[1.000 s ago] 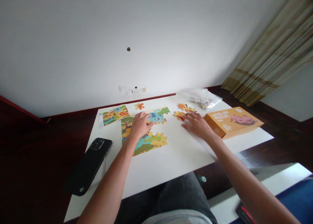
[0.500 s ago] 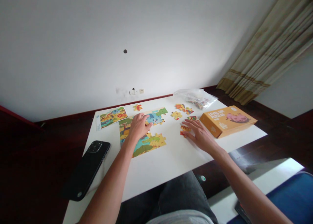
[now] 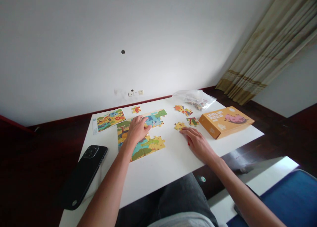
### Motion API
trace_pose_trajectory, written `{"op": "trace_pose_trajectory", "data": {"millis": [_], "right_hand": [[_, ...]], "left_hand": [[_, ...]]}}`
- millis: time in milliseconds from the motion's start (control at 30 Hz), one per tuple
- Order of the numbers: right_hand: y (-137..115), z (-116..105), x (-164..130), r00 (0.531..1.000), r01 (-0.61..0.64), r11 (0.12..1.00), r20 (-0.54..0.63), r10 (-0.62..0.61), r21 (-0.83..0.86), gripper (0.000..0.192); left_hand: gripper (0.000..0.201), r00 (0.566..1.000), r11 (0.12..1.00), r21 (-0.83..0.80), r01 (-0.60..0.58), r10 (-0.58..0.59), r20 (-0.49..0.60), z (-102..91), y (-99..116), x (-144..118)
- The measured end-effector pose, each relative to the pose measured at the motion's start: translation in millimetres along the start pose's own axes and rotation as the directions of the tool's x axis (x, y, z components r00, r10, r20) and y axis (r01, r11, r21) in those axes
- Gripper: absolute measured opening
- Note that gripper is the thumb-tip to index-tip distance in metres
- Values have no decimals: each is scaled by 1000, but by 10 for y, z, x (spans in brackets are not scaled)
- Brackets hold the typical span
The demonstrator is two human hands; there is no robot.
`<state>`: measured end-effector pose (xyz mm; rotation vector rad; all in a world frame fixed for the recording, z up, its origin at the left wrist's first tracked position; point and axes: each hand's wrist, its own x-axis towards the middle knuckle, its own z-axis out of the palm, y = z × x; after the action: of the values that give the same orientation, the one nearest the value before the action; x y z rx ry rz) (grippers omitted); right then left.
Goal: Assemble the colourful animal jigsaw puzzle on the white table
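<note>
My left hand [image 3: 138, 129] rests over the partly joined jigsaw puzzle [image 3: 141, 151], thumb and fingers apart, and covers its middle. The puzzle has an open gap on its right side. My right hand [image 3: 198, 142] lies low over the table with its fingers stretched out. Its fingertips touch the edge of a yellow puzzle piece [image 3: 180, 125]. A bit of red shows under this hand, from a piece mostly hidden there. Just beyond its knuckles lies a green and red puzzle piece [image 3: 192, 121].
A picture card [image 3: 110, 119] lies left of the puzzle, with a loose red-and-yellow piece [image 3: 136, 109] behind it. Orange pieces [image 3: 183, 110] and a clear plastic bag [image 3: 195, 99] lie at the back right. The orange puzzle box [image 3: 225, 121] stands right; a black phone [image 3: 85, 177] lies front left.
My right hand has drawn back a little toward me. The yellow piece has slid nearer, and the green and red piece is uncovered. My left hand stays over the puzzle. The view has shifted slightly.
</note>
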<state>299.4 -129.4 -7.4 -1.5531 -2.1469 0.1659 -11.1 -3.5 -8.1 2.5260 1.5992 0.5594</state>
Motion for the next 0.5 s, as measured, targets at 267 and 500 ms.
{"op": "trace_pose_trajectory", "data": {"millis": [267, 500], "right_hand": [[329, -131, 81, 974, -216, 927, -131, 183, -306, 48], [369, -73, 546, 934, -297, 875, 76, 350, -383, 36]], "left_hand": [[43, 1000, 1000, -14, 6, -6, -13, 9, 6, -6], [40, 999, 1000, -19, -8, 8, -34, 29, -20, -3]]}}
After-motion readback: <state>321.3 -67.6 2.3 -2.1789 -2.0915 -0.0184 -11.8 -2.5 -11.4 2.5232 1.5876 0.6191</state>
